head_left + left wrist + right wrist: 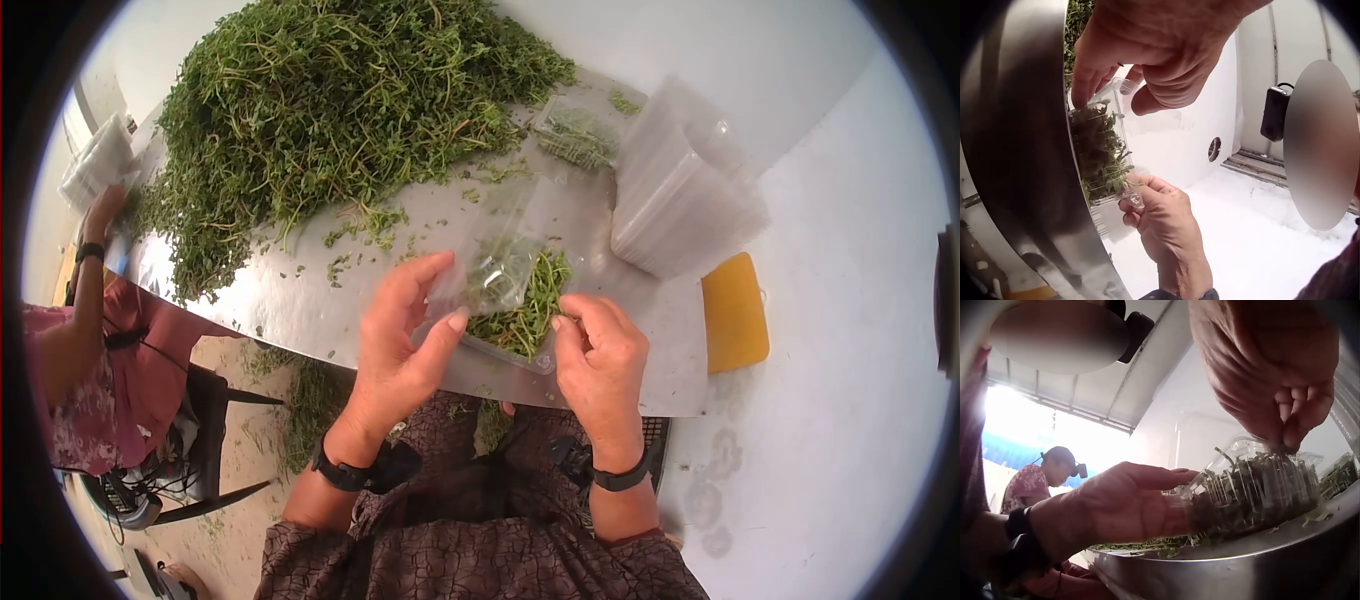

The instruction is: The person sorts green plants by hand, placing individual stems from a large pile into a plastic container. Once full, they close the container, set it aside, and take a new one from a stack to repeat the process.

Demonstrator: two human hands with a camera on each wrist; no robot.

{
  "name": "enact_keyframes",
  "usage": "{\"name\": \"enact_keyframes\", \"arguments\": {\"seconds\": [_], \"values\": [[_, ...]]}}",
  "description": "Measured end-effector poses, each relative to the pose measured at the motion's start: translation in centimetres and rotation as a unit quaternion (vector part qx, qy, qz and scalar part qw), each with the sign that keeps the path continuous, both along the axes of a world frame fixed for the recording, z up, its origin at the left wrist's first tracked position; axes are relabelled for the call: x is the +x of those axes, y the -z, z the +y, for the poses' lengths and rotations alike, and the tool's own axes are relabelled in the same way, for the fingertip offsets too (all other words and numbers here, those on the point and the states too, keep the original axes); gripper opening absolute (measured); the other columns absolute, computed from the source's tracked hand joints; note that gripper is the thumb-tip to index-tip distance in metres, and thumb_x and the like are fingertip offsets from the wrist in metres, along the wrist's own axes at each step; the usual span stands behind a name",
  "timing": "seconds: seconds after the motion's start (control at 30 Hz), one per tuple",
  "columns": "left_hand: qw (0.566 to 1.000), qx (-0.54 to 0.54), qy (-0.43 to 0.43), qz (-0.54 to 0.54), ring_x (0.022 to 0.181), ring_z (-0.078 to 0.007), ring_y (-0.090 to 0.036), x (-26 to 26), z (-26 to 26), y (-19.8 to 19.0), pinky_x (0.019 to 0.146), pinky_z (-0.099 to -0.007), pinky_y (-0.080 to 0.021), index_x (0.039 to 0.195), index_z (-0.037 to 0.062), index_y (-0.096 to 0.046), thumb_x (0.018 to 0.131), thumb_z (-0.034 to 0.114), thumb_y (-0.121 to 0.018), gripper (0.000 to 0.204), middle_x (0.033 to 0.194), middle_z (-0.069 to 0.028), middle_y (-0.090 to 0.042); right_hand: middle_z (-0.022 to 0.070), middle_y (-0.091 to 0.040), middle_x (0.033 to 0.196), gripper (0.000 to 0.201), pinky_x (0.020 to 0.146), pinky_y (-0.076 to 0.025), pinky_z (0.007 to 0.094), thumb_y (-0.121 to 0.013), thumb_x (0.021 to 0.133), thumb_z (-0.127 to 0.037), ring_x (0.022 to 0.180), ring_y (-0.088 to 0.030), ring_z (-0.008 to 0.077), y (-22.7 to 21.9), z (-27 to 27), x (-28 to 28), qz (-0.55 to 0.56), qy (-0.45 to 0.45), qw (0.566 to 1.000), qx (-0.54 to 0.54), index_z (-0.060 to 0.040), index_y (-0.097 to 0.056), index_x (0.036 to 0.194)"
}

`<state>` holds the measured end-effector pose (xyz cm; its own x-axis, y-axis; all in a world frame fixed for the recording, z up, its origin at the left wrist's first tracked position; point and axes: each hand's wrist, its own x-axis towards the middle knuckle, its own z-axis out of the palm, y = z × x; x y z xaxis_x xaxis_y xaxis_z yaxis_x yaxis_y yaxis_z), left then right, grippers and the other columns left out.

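A clear plastic clamshell box (543, 362) filled with leafy green sprigs (545, 290) lies near the table's front edge, its clear lid (500, 215) raised on the far side. My left hand (405, 325) is at the box's left side, thumb and fingers spread and fairly straight; in the right wrist view the left hand (1129, 503) reaches along the box wall. At the right rim, my right hand (603, 350) pinches some sprigs between thumb and forefinger. In the left wrist view the right hand (1169, 219) is close to a clear box corner (1135, 200).
A big heap of greens (330, 110) covers the back of the metal table (330, 320). A filled box (575, 135) and a stack of clear boxes (680, 190) stand at right, near a yellow board (735, 312). Another person (90, 350) sits at left.
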<state>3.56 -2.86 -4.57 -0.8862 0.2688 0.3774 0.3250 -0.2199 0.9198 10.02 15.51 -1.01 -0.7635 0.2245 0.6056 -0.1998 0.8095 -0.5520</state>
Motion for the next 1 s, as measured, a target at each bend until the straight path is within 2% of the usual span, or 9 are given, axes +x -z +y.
{"name": "enact_keyframes", "arguments": {"seconds": [0.07,0.2,0.3,0.4,0.5,0.7,0.8,0.87,1.0], "values": [[0.994,-0.104,-0.012,0.009,0.122,-0.0198,-0.051,0.2,-0.2,-0.6,0.102,-0.0325,-0.041,0.135,-0.0028,-0.046,0.09,0.002,-0.059,0.047,0.127,-0.0097,-0.052,0.0135,-0.064,0.077,0.012,0.055,-0.049,0.0345,-0.068,0.077,0.005,0.059,-0.061,0.0267,-0.1,-0.1,-0.1,-0.004,0.009,0.999,-0.03,0.0004,-0.065,0.087],[0.989,-0.119,-0.039,0.076,0.12,-0.0194,-0.053,0.3,0.3,-0.5,0.101,-0.0323,-0.043,0.133,-0.0021,-0.049,0.089,-0.001,-0.058,0.045,0.13,-0.0106,-0.051,0.0129,-0.064,0.075,0.011,0.052,-0.047,0.0342,-0.069,0.077,0.005,0.056,-0.06,0.0254,0.6,-0.4,-0.7,0.001,0.015,0.996,-0.082,-0.0011,-0.063,0.083],[0.988,-0.112,-0.067,0.085,0.113,-0.0251,-0.059,0.5,0.4,-0.4,0.091,-0.0337,-0.05,0.127,0.0016,-0.056,0.082,-0.002,-0.063,0.046,0.127,-0.0166,-0.055,0.0116,-0.063,0.074,0.01,0.052,-0.047,0.0345,-0.07,0.077,0.003,0.054,-0.059,0.0259,0.7,-0.6,-0.8,-0.024,0.031,0.993,-0.113,-0.0021,-0.062,0.081],[0.98,-0.15,-0.082,0.104,0.114,-0.027,-0.059,1.1,0.1,-0.2,0.092,-0.0354,-0.05,0.126,0.0019,-0.058,0.081,-0.002,-0.064,0.045,0.128,-0.0178,-0.055,0.0105,-0.063,0.073,0.009,0.051,-0.046,0.0345,-0.071,0.077,0.001,0.054,-0.059,0.0265,1.1,-0.8,-0.6,0.006,0.04,0.996,-0.079,-0.0023,-0.063,0.079],[0.973,-0.175,-0.096,0.118,0.113,-0.0291,-0.059,1.5,0.2,-0.2,0.093,-0.0356,-0.05,0.125,0.0032,-0.06,0.079,-0.002,-0.066,0.047,0.128,-0.0192,-0.055,0.0094,-0.064,0.077,0.007,0.054,-0.047,0.0347,-0.07,0.076,0.0,0.059,-0.059,0.0268,1.1,-0.7,-0.2,0.01,0.052,0.998,-0.039,-0.0023,-0.064,0.078],[0.961,-0.201,-0.113,0.154,0.112,-0.0325,-0.06,2.5,0.0,-0.4,0.092,-0.0378,-0.05,0.124,0.0043,-0.061,0.075,-0.004,-0.067,0.05,0.127,-0.0214,-0.055,0.0171,-0.066,0.106,0.009,0.073,-0.051,0.038,-0.066,0.077,0.003,0.086,-0.062,0.033,1.4,0.6,0.5,0.017,0.005,1.0,0.019,0.0007,-0.068,0.086],[0.956,-0.224,-0.106,0.155,0.11,-0.0338,-0.06,3.3,0.0,-0.9,0.092,-0.039,-0.05,0.123,0.0042,-0.061,0.073,-0.005,-0.068,0.052,0.126,-0.0219,-0.054,0.0221,-0.061,0.121,0.017,0.084,-0.05,0.0382,-0.061,0.082,0.001,0.101,-0.061,0.0332,1.6,1.4,1.4,-0.014,-0.056,0.996,-0.061,0.0022,-0.07,0.097],[0.949,-0.23,-0.105,0.19,0.108,-0.0342,-0.06,3.4,0.1,-0.8,0.09,-0.039,-0.051,0.123,0.0041,-0.061,0.072,-0.005,-0.069,0.053,0.124,-0.0222,-0.053,0.0233,-0.056,0.132,0.025,0.091,-0.048,0.0369,-0.055,0.087,-0.002,0.111,-0.06,0.0282,1.1,1.6,2.1,-0.093,-0.095,0.964,-0.232,0.0032,-0.068,0.108],[0.949,-0.245,-0.099,0.174,0.11,-0.0277,-0.059,4.0,0.2,-0.9,0.092,-0.0363,-0.05,0.123,0.0048,-0.062,0.072,-0.004,-0.068,0.052,0.127,-0.0176,-0.052,0.0224,-0.052,0.138,0.029,0.092,-0.047,0.0342,-0.051,0.09,-0.004,0.114,-0.058,0.0239,1.2,2.3,3.0,-0.091,-0.125,0.944,-0.293,0.0043,-0.065,0.114]]}}
